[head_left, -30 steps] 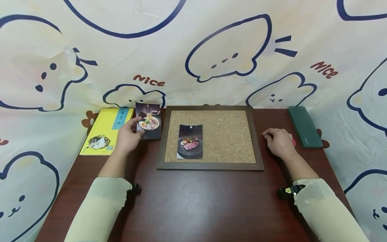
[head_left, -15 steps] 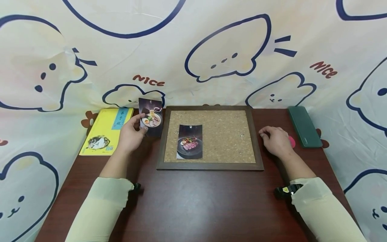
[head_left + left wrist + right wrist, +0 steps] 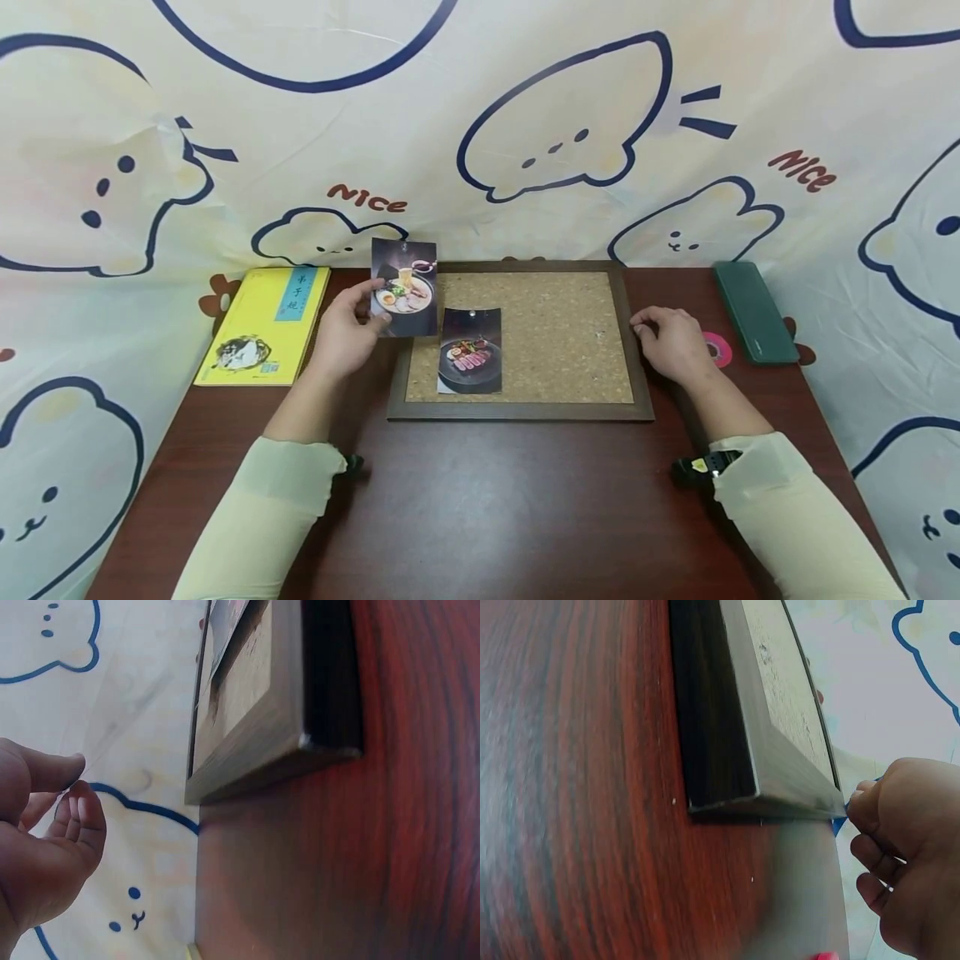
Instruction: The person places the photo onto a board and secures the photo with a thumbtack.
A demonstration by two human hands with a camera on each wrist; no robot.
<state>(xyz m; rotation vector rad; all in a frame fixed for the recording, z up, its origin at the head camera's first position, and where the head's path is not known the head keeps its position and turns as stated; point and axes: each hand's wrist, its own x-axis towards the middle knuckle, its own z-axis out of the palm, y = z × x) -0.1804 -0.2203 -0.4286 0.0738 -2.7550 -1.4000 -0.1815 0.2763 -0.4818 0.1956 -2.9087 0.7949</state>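
Observation:
My left hand (image 3: 371, 310) pinches a ramen photo (image 3: 406, 288) by its left edge and holds it upright above the left side of the framed cork board (image 3: 562, 350). On the cork lies a second photo (image 3: 470, 362) of sliced meat on a dark plate. In the left wrist view my left hand (image 3: 73, 780) has thumb and forefinger pressed together, with the frame (image 3: 289, 712) off to the right. My right hand (image 3: 643, 327) rests with curled fingers against the frame's right edge. Its fingertips (image 3: 857, 804) sit at the frame (image 3: 780, 765); anything between them is hidden.
A yellow book (image 3: 262, 327) lies at the table's left back. A small pink round thing (image 3: 718, 348) and a dark green case (image 3: 753, 313) lie right of my right hand. A cartoon-print cloth (image 3: 480, 125) hangs behind the dark wooden table (image 3: 480, 500).
My left hand lifted the ramen photo off the table and carried it right, to above the board's left edge. My right hand slid left off the pink thing to the frame's edge.

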